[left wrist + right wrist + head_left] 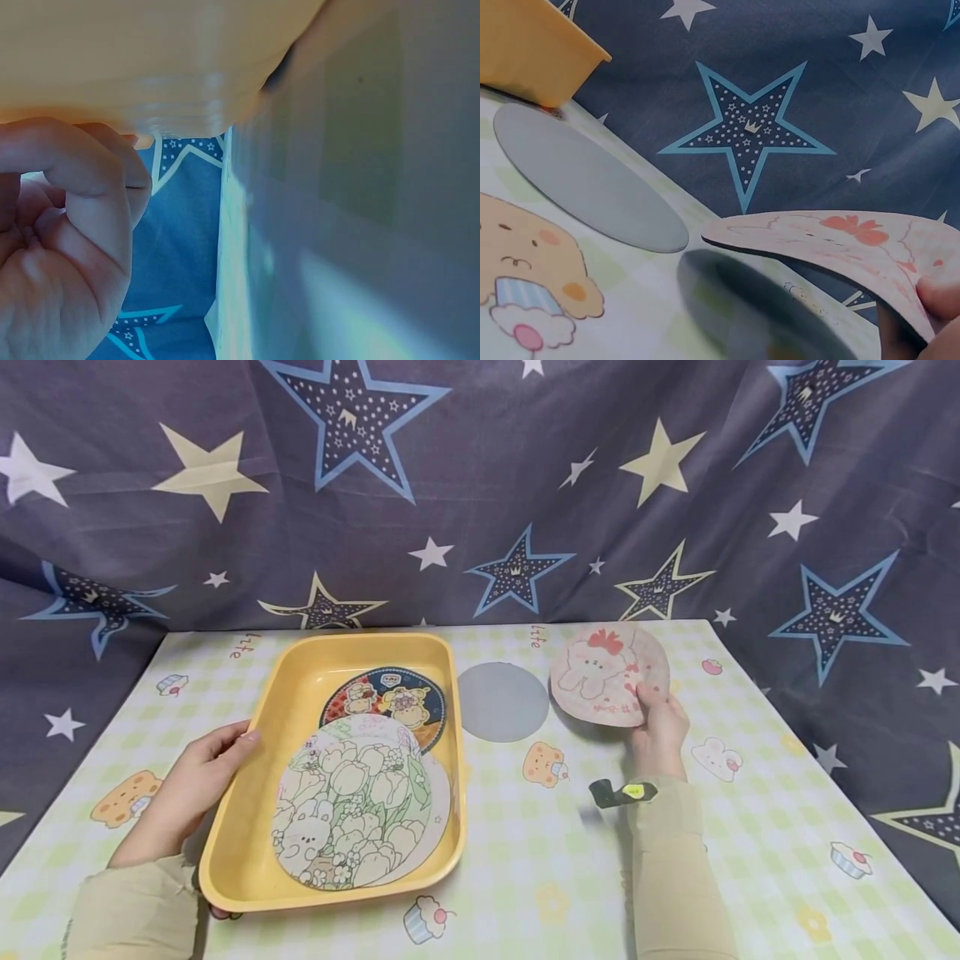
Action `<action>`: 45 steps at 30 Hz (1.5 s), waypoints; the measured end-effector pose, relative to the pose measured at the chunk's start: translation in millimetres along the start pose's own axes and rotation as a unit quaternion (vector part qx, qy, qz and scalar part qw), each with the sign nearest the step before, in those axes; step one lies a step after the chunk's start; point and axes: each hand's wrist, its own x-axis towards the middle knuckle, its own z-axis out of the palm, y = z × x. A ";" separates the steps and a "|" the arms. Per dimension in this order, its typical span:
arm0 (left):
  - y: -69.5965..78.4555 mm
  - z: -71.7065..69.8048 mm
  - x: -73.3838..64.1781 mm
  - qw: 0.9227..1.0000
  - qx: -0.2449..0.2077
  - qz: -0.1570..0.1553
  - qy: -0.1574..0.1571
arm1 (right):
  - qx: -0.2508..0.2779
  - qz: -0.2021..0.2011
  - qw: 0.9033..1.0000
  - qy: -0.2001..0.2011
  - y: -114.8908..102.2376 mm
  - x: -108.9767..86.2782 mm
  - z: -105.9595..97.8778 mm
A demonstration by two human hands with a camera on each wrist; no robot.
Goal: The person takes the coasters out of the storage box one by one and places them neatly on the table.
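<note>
My left hand (197,785) grips the left rim of a yellow tray (262,860), thumb over the edge and fingers curled against its outside in the left wrist view. Inside the tray, a round pad with tulips and a bunny (352,810) overlaps a dark pad with cartoon figures (420,702); a pale pad edge (442,793) shows beneath. On the right, my right hand (662,727) pinches a pink bunny mouse pad (592,672) by its near right edge. That pad is held above the table and bends slightly, dark underneath, in the right wrist view (832,240).
A plain grey disc (502,702) lies on the checked tablecloth (540,860), between the tray and the pink pad. Behind the table hangs a dark star-print curtain (495,485). A black strap (618,793) with a yellow label sits at the right wrist.
</note>
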 end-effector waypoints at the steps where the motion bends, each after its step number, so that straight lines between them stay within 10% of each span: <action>1: 0.0 0.1 0.1 1.000 0.000 0.000 0.000 | -0.004 -0.001 1.000 0.002 0.6 0.4 -0.5; 45: 3.0 -0.2 -0.9 1.000 0.001 0.001 0.002 | -0.033 0.019 0.999 0.006 6.5 7.6 -6.7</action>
